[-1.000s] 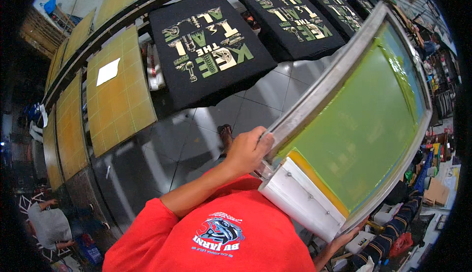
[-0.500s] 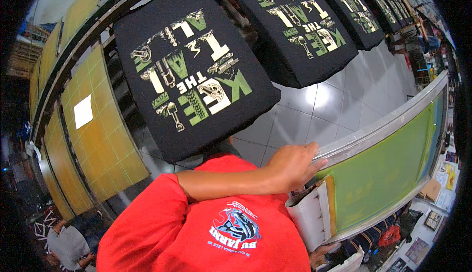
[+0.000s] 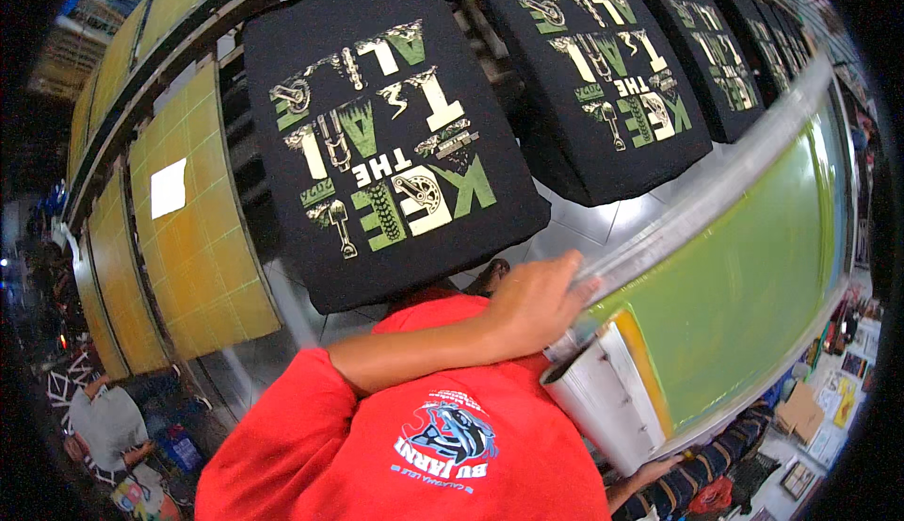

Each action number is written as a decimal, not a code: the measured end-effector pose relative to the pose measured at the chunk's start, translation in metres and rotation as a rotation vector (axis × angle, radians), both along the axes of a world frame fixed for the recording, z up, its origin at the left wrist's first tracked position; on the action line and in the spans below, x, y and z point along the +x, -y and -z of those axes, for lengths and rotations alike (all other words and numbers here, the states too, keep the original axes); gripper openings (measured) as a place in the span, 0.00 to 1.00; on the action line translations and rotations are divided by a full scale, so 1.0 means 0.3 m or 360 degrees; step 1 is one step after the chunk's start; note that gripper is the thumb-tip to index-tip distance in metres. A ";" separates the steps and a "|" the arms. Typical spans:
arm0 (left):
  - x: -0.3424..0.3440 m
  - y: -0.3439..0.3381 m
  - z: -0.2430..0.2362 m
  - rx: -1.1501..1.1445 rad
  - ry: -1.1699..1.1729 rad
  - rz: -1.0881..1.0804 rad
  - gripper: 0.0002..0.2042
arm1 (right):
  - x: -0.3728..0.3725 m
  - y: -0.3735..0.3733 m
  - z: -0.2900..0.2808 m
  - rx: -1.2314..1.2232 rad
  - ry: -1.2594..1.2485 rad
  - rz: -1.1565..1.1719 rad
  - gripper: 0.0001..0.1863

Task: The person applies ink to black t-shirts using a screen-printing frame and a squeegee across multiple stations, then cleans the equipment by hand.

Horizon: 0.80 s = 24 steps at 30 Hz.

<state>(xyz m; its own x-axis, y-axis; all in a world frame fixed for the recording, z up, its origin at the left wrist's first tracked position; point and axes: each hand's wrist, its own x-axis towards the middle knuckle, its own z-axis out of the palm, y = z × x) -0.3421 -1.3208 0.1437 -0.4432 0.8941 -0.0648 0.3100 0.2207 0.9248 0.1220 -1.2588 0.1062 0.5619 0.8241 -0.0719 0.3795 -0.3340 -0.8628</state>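
Note:
My left hand (image 3: 539,306) reaches across my red shirt and grips the near upper corner of a metal-framed printing screen (image 3: 744,285) with green mesh. Low on the screen's near end, my right hand (image 3: 652,474) is wrapped at its lower edge, its fingers partly hidden. The screen is tilted on its side at my right. At its near end is a whitish curved strip (image 3: 607,394) with a yellow-orange edge. In front of me a black T-shirt (image 3: 320,172) lies stretched flat, printed in green and cream.
More printed black shirts (image 3: 603,78) lie in a row toward the far right. Yellowish boards (image 3: 202,267) stand along the left, one with a white paper patch (image 3: 169,189). A seated person (image 3: 108,422) is at lower left. Cardboard (image 3: 799,415) and papers lie at right.
The screen has swung, its far end rising and moving left; its frame is blurred by motion. Both hands stay on it. The shirts have shifted slightly right and down in view.

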 end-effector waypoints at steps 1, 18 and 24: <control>-0.005 0.019 0.002 0.0017 0.0012 -0.0124 0.16 | 0.021 -0.086 -0.014 0.0018 0.0004 -0.0073 0.40; 0.170 0.812 0.135 -0.0398 -0.0272 -0.2075 0.21 | -0.926 -0.729 0.230 0.0080 0.0048 -0.2000 0.32; 0.136 1.052 0.265 -0.0463 -0.0132 -0.2220 0.22 | -1.209 -0.464 0.195 0.0075 0.0312 -0.2221 0.34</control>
